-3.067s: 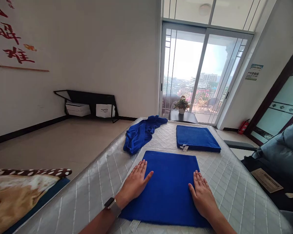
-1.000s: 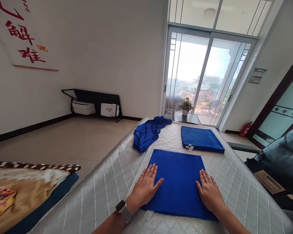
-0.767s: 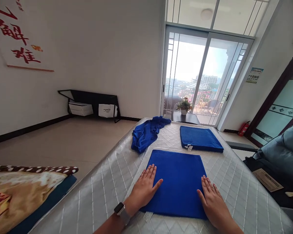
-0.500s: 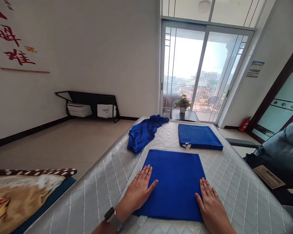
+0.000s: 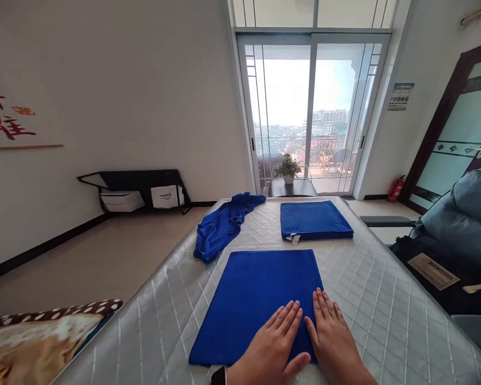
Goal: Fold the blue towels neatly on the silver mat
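A flat blue cloth [image 5: 260,289], folded to a near square, lies on the quilted silver-white mattress [image 5: 385,310]. My left hand [image 5: 274,342] rests on its lower right part, palm down with the fingers stretched out. Beside it, my right hand [image 5: 332,326] lies flat along the cloth's right edge, partly on the mattress. Neither hand grips anything. Farther back on the right is a neat stack of folded blue cloths [image 5: 316,218] with small white tags. A crumpled blue cloth [image 5: 222,224] lies at the back left.
Behind the mattress, a potted plant [image 5: 288,168] stands on a dark chair [image 5: 292,187] before the glass sliding door. A patterned blanket [image 5: 44,342] is at lower left. On the right is a dark armchair [image 5: 476,224] with a cardboard piece [image 5: 433,270] on it.
My left hand has moved right across the cloth, from its left edge to near my right hand. My right hand stays at the right edge. The camera view has shifted.
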`<state>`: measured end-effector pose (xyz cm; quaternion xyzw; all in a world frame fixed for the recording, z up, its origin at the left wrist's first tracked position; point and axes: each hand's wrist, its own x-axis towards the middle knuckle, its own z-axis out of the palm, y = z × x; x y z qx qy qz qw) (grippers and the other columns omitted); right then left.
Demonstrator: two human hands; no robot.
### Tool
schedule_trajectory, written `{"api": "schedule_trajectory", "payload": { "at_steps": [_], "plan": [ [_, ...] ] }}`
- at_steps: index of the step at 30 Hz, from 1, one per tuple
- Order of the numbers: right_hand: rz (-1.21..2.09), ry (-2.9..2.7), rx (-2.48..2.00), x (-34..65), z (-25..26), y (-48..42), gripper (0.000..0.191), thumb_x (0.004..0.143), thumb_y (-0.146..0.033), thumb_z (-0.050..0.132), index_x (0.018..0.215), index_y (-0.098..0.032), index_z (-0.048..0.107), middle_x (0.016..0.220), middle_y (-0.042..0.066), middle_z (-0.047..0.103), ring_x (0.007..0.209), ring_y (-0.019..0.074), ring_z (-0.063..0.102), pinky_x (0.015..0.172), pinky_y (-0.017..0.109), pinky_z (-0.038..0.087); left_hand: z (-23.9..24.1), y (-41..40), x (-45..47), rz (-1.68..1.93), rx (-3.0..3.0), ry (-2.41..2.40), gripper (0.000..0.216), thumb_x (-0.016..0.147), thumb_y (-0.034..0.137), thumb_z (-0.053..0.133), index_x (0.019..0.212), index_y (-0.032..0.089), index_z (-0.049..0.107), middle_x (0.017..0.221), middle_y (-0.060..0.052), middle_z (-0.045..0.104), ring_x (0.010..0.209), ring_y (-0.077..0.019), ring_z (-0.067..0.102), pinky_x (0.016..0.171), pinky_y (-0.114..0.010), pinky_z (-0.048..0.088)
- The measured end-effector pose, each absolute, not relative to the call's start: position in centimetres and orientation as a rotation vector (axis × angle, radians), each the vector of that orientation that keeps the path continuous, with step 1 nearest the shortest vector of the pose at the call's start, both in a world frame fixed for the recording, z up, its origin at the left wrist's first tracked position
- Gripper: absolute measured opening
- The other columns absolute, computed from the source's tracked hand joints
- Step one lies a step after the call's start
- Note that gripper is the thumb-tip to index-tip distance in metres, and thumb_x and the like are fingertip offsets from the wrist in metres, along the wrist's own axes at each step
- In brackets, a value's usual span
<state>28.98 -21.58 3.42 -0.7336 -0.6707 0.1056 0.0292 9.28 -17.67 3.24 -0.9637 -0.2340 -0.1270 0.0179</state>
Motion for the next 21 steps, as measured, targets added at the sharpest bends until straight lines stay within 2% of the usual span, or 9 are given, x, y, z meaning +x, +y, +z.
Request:
{"api": "schedule_trajectory", "payload": {
  "at_steps": [4, 9, 16, 21],
  "plan": [
    [0.345, -2.178, -2.225, 29.3, 3.3, -21.6, 0.06, 0.099, -0.027, 0.03, 0.158, -0.014, 0.029, 0.165, 0.007, 0.01, 0.154, 0.0243, 0.009, 0.126, 0.048, 0.014, 2.9, -18.2, 12.3, -0.394, -3.058, -0.71, 0.083, 0.101, 0.061, 0.037, 0.162, 0.017, 0.001, 0.167, -0.012, 0.023, 0.153, -0.0282, 0.025, 0.124, -0.043, 0.031],
    [0.328, -2.038, -2.231, 29.2, 3.4, -21.7, 0.066, 0.102, -0.041, 0.026, 0.159, -0.009, 0.021, 0.165, 0.008, 0.011, 0.155, 0.0234, 0.011, 0.127, 0.046, 0.015, 1.9, -17.5, 8.5, -0.366, -3.001, -0.851, 0.081, 0.102, 0.059, 0.039, 0.162, 0.022, -0.003, 0.167, -0.01, 0.024, 0.152, -0.0268, 0.03, 0.121, -0.042, 0.036],
    [0.325, -2.023, -2.241, 29.1, 2.9, -21.6, 0.066, 0.102, -0.043, 0.023, 0.16, -0.011, 0.018, 0.167, 0.005, 0.008, 0.155, 0.0213, 0.008, 0.127, 0.045, 0.012, -0.9, -17.3, -2.8, -0.315, -2.688, -1.344, 0.079, 0.103, 0.055, 0.04, 0.161, 0.027, -0.006, 0.166, -0.007, 0.026, 0.149, -0.0267, 0.037, 0.117, -0.044, 0.04],
    [0.221, -2.036, -2.226, 29.4, 1.7, -21.4, 0.067, 0.102, -0.044, 0.022, 0.16, -0.01, 0.019, 0.167, 0.005, 0.011, 0.155, 0.0214, 0.008, 0.127, 0.046, 0.012, -2.4, -18.1, -5.9, -0.345, -2.572, -1.442, 0.082, 0.102, 0.053, 0.042, 0.16, 0.026, -0.008, 0.165, -0.009, 0.029, 0.148, -0.0267, 0.039, 0.117, -0.043, 0.04]
  ]
}}
